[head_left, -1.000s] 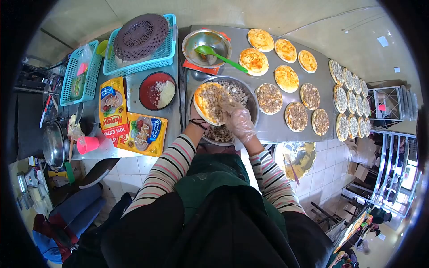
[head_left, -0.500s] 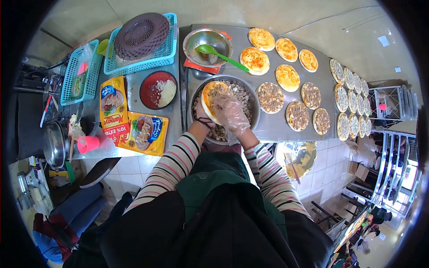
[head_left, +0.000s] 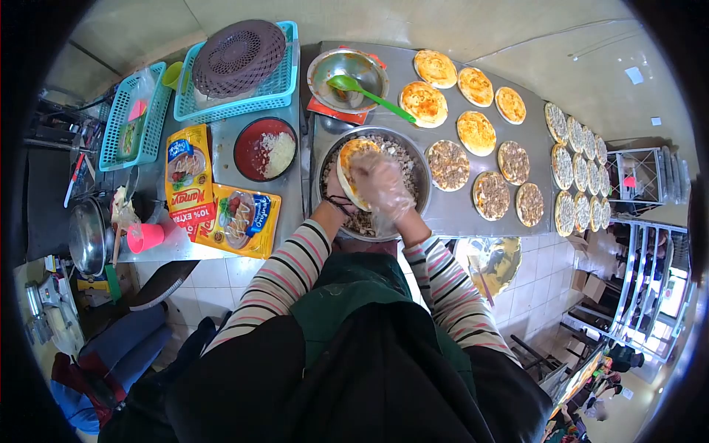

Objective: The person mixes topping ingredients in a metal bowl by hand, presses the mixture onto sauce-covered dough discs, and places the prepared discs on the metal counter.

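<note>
My left hand [head_left: 334,190] grips a small round pizza base [head_left: 346,171] by its edge, tilted above a steel bowl [head_left: 425,173]. Orange sauce coats the base, with some brownish topping on it. My right hand [head_left: 390,193], in a clear plastic glove, lies over the face of the base at the topping; blur and the glove hide how its fingers are bent. Crumbly meat topping [head_left: 402,153] fills the bowl below. On the steel table to the right lie several sauced pizza bases [head_left: 476,133] and several bases covered in meat topping [head_left: 491,196].
Behind the bowl stands a sauce bowl [head_left: 319,74] with a green spoon [head_left: 380,103]. To the left are a red bowl of grated white food [head_left: 247,159], yellow packets [head_left: 247,221], a pink cup [head_left: 145,236] and turquoise baskets [head_left: 289,92]. More topped pizzas [head_left: 563,168] lie far right.
My right hand has shifted slightly over the face of the pizza base, its fingers now more blurred. My left hand keeps hold of the base, and the view has moved a little.
</note>
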`<action>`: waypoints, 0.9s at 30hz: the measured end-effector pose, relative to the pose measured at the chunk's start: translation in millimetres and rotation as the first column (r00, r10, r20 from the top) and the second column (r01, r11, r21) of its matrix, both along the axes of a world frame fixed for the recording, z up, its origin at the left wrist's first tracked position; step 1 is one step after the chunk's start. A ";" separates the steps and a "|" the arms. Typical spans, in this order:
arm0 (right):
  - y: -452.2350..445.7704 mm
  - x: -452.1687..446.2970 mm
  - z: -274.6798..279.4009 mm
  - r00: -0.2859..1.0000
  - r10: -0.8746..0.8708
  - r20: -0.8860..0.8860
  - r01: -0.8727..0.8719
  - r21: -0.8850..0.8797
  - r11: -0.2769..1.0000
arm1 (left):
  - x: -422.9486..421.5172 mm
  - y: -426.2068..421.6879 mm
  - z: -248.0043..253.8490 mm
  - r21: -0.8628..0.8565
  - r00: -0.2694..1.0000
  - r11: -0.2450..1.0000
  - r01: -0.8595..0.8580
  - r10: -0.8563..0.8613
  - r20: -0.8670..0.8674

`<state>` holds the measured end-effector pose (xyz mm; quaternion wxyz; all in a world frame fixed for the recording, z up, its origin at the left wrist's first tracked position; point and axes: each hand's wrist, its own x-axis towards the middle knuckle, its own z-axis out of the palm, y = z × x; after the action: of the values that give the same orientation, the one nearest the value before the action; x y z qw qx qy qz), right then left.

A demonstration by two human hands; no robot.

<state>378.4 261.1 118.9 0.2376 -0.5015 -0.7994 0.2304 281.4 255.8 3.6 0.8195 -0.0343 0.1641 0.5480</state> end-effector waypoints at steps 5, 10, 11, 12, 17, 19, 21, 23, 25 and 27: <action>33.3 21.6 -20.0 0.996 -0.085 0.028 0.087 -0.062 0.994 | -1.8 -7.5 8.4 -0.150 0.995 0.987 0.060 -0.072 -0.074; 36.4 28.0 -6.8 0.977 -0.174 0.122 0.199 -0.244 0.949 | -8.3 -15.1 22.8 -0.174 0.996 0.981 0.084 -0.082 0.017; 32.4 25.1 -6.7 0.978 -0.169 0.121 0.194 -0.242 0.951 | -9.4 -14.5 21.6 -0.063 0.991 0.994 0.094 -0.088 0.100; 23.8 20.6 -8.3 0.997 -0.081 0.018 0.083 -0.194 0.977 | -10.5 -14.6 19.9 0.047 0.978 0.994 0.096 -0.103 0.181; 25.9 9.2 -17.4 0.992 -0.122 -0.039 0.120 -0.058 0.991 | -6.0 -14.8 16.3 -0.084 0.995 0.992 0.089 -0.093 -0.037; 26.6 9.4 -13.2 0.995 -0.068 -0.069 0.066 -0.025 0.997 | -10.1 -16.3 18.1 0.085 0.968 0.987 0.133 -0.148 0.203; 29.1 14.5 -16.7 0.995 -0.020 -0.096 0.021 0.006 1.000 | -12.2 -16.7 18.1 0.142 0.950 0.978 0.149 -0.182 0.254; 41.3 30.1 -22.6 0.992 -0.119 0.028 0.122 -0.161 0.979 | -14.1 -18.3 16.3 0.028 0.973 0.984 0.177 -0.179 0.146; 43.1 39.0 -19.8 0.992 -0.122 0.017 0.123 -0.203 0.972 | -17.2 -19.5 13.5 -0.020 0.977 0.983 0.183 -0.180 0.112; 37.8 36.9 -15.7 0.990 -0.136 0.025 0.138 -0.183 0.973 | -18.9 -19.4 7.6 -0.014 0.976 0.985 0.171 -0.168 0.140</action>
<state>415.2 298.9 103.1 0.2008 -0.5767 -0.7394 0.2834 262.5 236.4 11.2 0.8721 -0.0689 0.1162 0.4703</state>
